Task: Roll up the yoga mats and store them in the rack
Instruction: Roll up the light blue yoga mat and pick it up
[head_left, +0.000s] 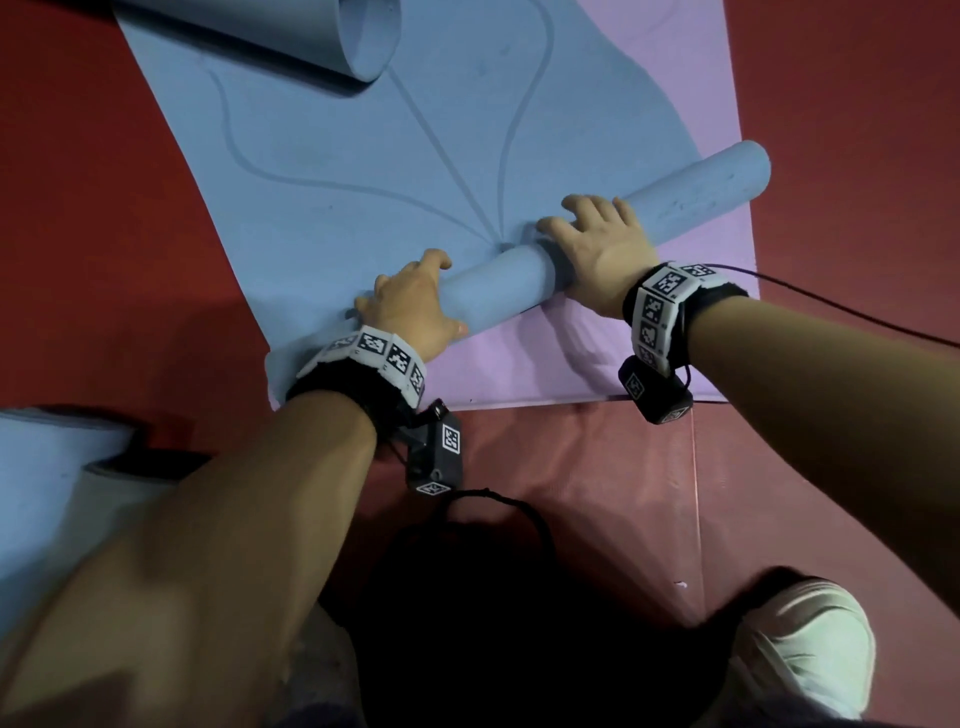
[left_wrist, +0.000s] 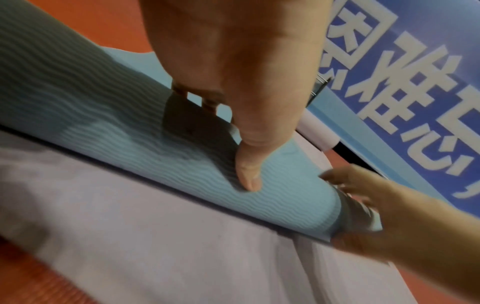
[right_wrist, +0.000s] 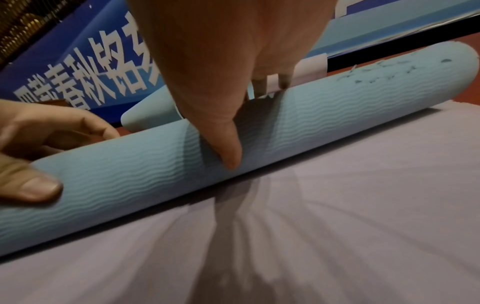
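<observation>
- Head view: left hand (head_left: 410, 306) is lying over the near-left part of the blue roll (head_left: 597, 234), fingers curling over its far side, thumb sitting on the near side.
- Right hand (head_left: 597, 249) is lying over the middle of the same roll, fingers bending over the top and far side, thumb pointing left along it.
- Left wrist view: left thumb (left_wrist: 249, 176) is pressing on the ribbed blue surface; the right hand (left_wrist: 389, 207) is showing blurred further along the roll.
- Right wrist view: right thumb (right_wrist: 228, 144) is pressing down the near face of the roll (right_wrist: 311, 115); the left hand (right_wrist: 33, 156) is gripping it at the left.
- Roll is lying diagonally, near-left to far-right, on the flat part of the yoga mat (head_left: 363, 156), blue with a curved line pattern on the far side.
- Purple mat (head_left: 519, 364) is showing flat on the near side of the roll and at the far right.
- Second rolled blue mat (head_left: 311, 36) is lying at the far left, on the flat blue mat.
- Red floor (head_left: 78, 208) is surrounding the mats.
- Blue banner (right_wrist: 78, 67) with white characters is standing beyond the mats in the wrist views.
- Tracking bands with black-and-white markers are sitting on both wrists.
</observation>
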